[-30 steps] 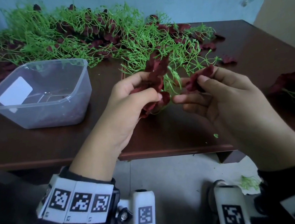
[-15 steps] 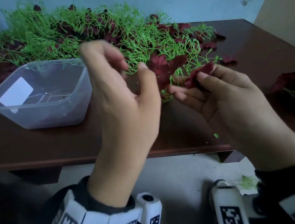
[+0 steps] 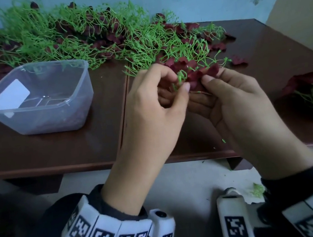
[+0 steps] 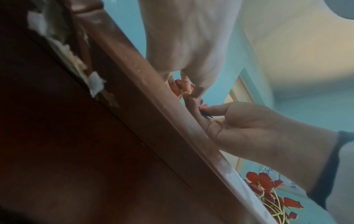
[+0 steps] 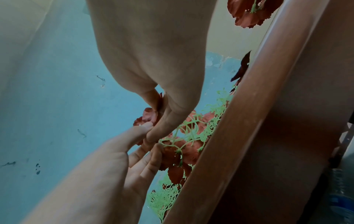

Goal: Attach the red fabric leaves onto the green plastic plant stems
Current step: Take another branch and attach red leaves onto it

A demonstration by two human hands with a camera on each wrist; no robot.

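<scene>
The left hand (image 3: pixel 150 107), raised a moment earlier, had dropped back, thumb and fingers pinching a green stem (image 3: pixel 181 77) above the table (image 3: pixel 57 150); the right hand (image 3: pixel 234 99) pinched a red leaf (image 3: pixel 210 71) against it.

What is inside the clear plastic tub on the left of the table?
The clear plastic tub shows nothing lying inside, only a white label on its wall and ridges on the floor. Its near bottom corner is blurred by the frosted plastic, so small bits cannot be ruled out.

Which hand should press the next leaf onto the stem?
Probably the right hand: it pinches a red leaf beside the stem that the left hand pinches steady.
</scene>
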